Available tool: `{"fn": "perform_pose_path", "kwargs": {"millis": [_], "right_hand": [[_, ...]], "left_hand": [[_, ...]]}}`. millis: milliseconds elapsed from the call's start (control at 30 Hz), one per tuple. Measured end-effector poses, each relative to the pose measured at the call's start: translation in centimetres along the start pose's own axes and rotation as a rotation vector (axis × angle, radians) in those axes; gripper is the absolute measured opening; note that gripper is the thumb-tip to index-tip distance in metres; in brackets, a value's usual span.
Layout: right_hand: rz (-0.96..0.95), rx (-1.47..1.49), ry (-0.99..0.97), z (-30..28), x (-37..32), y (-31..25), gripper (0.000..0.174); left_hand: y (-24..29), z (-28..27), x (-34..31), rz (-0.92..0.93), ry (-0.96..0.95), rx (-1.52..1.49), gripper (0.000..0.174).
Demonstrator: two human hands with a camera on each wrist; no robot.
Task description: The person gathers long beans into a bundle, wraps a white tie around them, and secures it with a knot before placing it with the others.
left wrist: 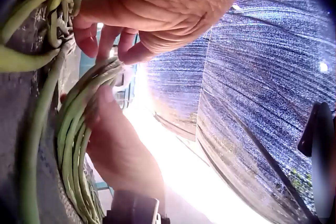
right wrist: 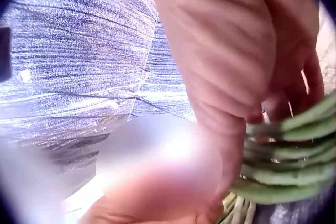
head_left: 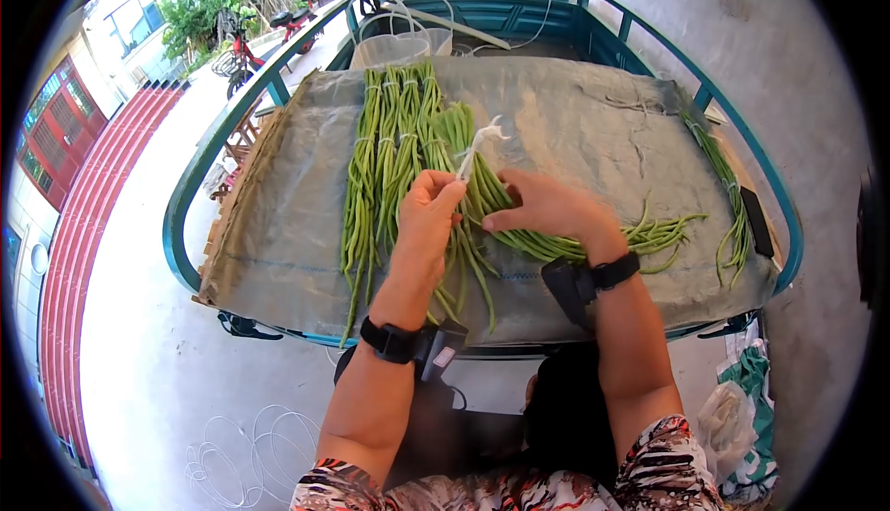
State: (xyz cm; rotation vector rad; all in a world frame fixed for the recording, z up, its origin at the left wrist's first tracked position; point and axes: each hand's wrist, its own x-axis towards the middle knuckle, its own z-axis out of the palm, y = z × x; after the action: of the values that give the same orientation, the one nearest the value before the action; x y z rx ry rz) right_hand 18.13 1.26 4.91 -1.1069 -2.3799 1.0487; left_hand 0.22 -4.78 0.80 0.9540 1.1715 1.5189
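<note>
- The bean bundle (head_left: 533, 239) lies curved on the grey sheet (head_left: 287, 168), right of the tied bunches (head_left: 385, 164); the right hand (head_left: 561, 207) and its wristband cover part of its length.
- A white tie (head_left: 473, 151) stands up at its near-left bend, its lower end hidden in the left hand (head_left: 422, 233).
- The left wrist view shows what the head view hides: the right thumb against the stalks, a fingertip beyond them.
- The right wrist view is partly blurred; whether the tie is knotted, I cannot tell.
- Left fingers: thumb and forefinger pinch the tie.
- Right fingers: thumb and forefinger apart, the hand curled round the bundle.
- Farther out, another bunch (head_left: 728, 182) lies beside a black object (head_left: 756, 222), within the teal rail (head_left: 181, 196).
</note>
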Motion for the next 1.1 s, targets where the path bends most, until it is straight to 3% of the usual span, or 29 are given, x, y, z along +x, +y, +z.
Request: {"fn": "perform_pose_path", "kwargs": {"millis": [100, 200, 300, 400, 500, 600, 700, 800, 900, 1000, 1100], "right_hand": [[-0.151, 0.146, -0.025, 1.0, 1.1, 0.7, 0.040], [-0.162, 0.575, 0.018, 1.5, 1.3, 0.7, 0.032], [-0.123, 0.632, 0.225, 2.2, 2.2, 1.8, 0.023], [-0.002, 0.743, 0.304, 2.0, 1.7, 0.0, 0.020], [-0.029, 0.945, 0.369, 2.3, 1.6, -1.1, 0.017], [-0.208, 0.799, 0.503, 2.3, 2.2, -1.1, 0.018], [-0.258, 0.437, 0.584, 2.2, 3.2, -0.6, 0.024], [-0.015, 0.103, 0.582, 2.5, 4.3, 1.5, 0.036], [0.126, -0.099, 0.198, 0.7, 3.4, 2.6, 0.046], [0.244, 0.064, 0.270, 0.3, 1.5, 2.1, 0.048], [0.214, -0.093, 0.157, -0.7, 0.3, 1.6, 0.050]], "left_hand": [[-1.2, 0.1, 0.8, 0.048, -0.126, -0.160, 0.015], [0.0, 2.4, -0.2, 0.005, -0.018, -0.396, 0.023], [-1.3, 2.9, 0.1, -0.128, -0.123, -0.522, 0.032], [-2.6, 3.0, 0.6, -0.225, -0.241, -0.544, 0.037], [-2.2, 3.7, 0.5, -0.307, -0.292, -0.600, 0.039], [-0.7, 4.2, -0.2, -0.435, -0.319, -0.568, 0.039], [-1.1, 4.9, -0.2, -0.465, -0.293, -0.523, 0.037], [-3.9, 4.2, 1.3, -0.514, -0.327, -0.685, 0.034], [-3.6, 3.6, 1.3, -0.611, -0.246, -0.746, 0.033], [-3.1, 3.9, 0.8, -0.626, -0.199, -0.770, 0.033], [-2.8, 4.1, 0.7, -0.637, -0.204, -0.772, 0.035]]}}
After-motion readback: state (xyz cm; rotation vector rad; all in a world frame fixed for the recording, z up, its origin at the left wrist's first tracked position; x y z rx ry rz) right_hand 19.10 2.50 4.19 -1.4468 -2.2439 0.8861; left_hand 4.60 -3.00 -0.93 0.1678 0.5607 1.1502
